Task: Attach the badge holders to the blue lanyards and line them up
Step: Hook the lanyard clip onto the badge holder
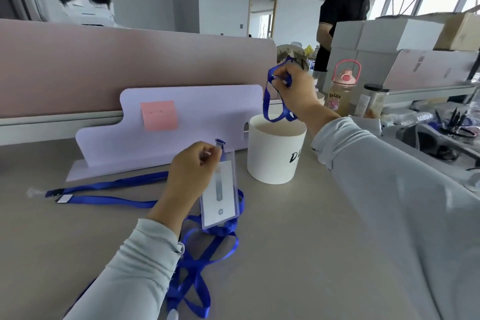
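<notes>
Blue lanyard (275, 101) being lifted from the white tub (275, 153); badge holder (220, 197) being readied.

Right hand (296, 91), at 1 o'clock, is reaching forward, raised above the tub, fingers pinching the lanyard's upper loop while its lower loop is dangling over the rim. Left hand (192, 171), at centre, is hovering over the table (298, 241), fingertips clamping the holder's top strap, card hanging over finished lanyards (202, 262) at 6 o'clock. Recommended: find the lanyard's clip end, bring it to the strap slot, keeping the holder steady.
</notes>
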Tool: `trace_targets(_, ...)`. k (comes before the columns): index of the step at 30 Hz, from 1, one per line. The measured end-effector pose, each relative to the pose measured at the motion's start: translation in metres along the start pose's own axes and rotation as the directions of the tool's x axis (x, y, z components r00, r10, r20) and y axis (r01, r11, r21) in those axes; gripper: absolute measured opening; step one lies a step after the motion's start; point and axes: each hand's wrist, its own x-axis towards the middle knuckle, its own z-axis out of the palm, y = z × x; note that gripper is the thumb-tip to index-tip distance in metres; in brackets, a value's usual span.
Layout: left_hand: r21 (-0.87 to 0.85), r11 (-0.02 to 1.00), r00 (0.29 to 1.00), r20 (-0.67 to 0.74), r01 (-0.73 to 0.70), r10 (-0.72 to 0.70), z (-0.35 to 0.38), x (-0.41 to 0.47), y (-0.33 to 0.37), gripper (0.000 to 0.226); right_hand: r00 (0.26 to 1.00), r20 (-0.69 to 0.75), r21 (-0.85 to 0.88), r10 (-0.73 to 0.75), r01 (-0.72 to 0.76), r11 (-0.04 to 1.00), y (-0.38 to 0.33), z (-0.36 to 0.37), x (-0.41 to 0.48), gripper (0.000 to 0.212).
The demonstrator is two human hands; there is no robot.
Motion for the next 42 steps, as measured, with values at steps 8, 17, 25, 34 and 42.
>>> trace_targets(8,-0.059,0.998,1.0,0.013,0.015,-0.014,-0.002,0.0,-0.002,0.023,0.974,0.227,-0.156,0.023,0.013,0.988,0.021,0.025,-0.01,0.019)
trace_targets(17,-0.08,0.993,0.989,0.129,0.087,-0.077,-0.003,-0.003,0.008,0.012,0.967,0.248,-0.096,0.06,-0.037,0.995,0.016,0.018,-0.047,0.007)
trace_targets(25,-0.083,0.992,0.939,0.337,0.097,-0.064,-0.056,-0.001,0.02,0.009,0.789,0.563,0.181,-0.246,0.173,0.968,-0.037,0.033,-0.121,0.028)
trace_targets(34,-0.017,0.986,0.919,0.365,0.169,-0.151,-0.137,-0.031,0.009,0.025,0.839,0.505,0.122,-0.203,0.164,0.979,-0.089,0.076,-0.133,0.019)
trace_targets(42,0.07,0.951,0.929,0.203,0.3,-0.308,-0.231,-0.083,-0.036,0.026,0.796,0.437,0.257,-0.419,0.335,0.906,-0.192,0.108,-0.131,0.024)
